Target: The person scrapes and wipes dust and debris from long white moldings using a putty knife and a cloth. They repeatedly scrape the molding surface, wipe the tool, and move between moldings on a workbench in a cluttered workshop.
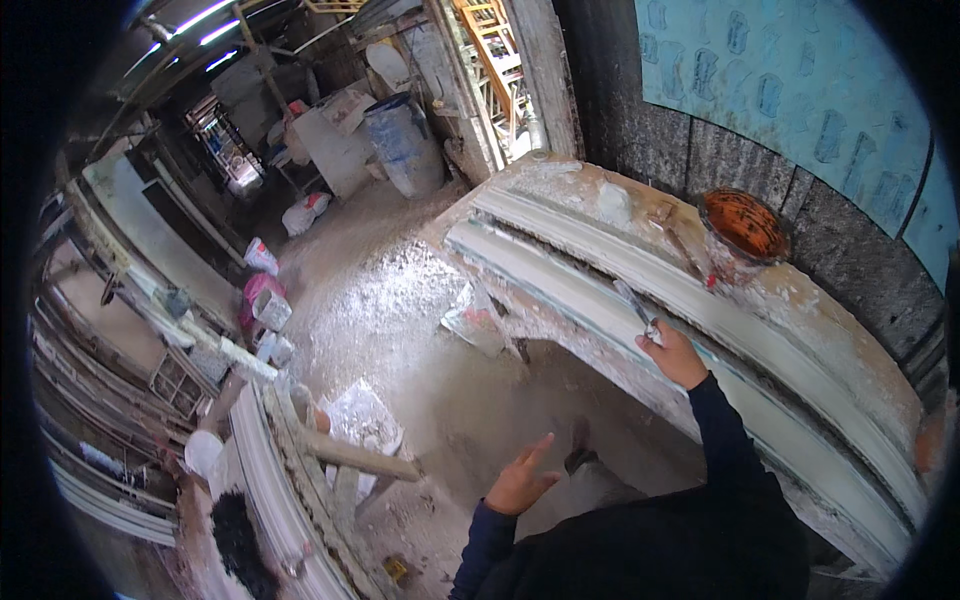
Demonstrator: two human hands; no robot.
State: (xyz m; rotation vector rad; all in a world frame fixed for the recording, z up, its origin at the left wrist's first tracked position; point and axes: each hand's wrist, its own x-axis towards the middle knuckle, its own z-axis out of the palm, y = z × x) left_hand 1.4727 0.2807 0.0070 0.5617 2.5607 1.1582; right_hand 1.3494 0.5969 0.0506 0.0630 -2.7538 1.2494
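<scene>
My right hand point(676, 356) is closed around a small hand tool with a narrow grey metal blade point(630, 297), which looks like a putty knife. The blade points away from me, over a long white plaster moulding point(560, 278) on the workbench; whether it touches the surface I cannot tell. Behind that strip runs a second ribbed white moulding point(590, 240), with a dark gap between the two. My left hand point(520, 480) hangs above the floor, off the bench's near side, with its fingers apart and nothing in them.
An orange-stained basin point(745, 226) sits at the bench's back edge against the wall. White powder point(390, 290) covers the floor, where a bag point(476, 318) leans by the bench. A blue barrel point(404, 145) stands far off. More white mouldings point(275, 480) lie at the left.
</scene>
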